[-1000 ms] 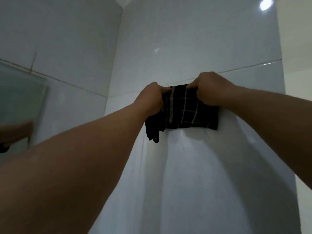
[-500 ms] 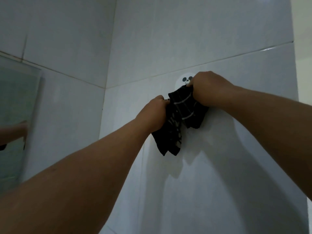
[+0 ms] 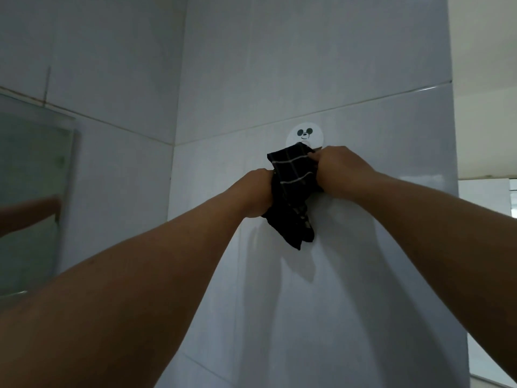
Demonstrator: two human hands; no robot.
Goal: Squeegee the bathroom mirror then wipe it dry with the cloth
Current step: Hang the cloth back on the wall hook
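A black cloth [image 3: 293, 191] with thin white checks hangs bunched against the white tiled wall, just below a round white wall hook [image 3: 305, 135] with a cartoon face. My right hand [image 3: 340, 170] grips the cloth's upper right part next to the hook. My left hand [image 3: 256, 193] holds the cloth's left side lower down. The cloth's loose end dangles below both hands. The mirror [image 3: 30, 191] is on the left wall at the frame's edge and reflects part of my arm. No squeegee is in view.
White tiled walls meet in a corner [image 3: 176, 141] left of the hands. The tiled wall ends at a vertical edge [image 3: 454, 177] on the right, with a brighter room beyond it.
The cloth went from spread flat between both hands to bunched and hanging. Both hands dropped slightly, and the cartoon wall hook came into sight above them.
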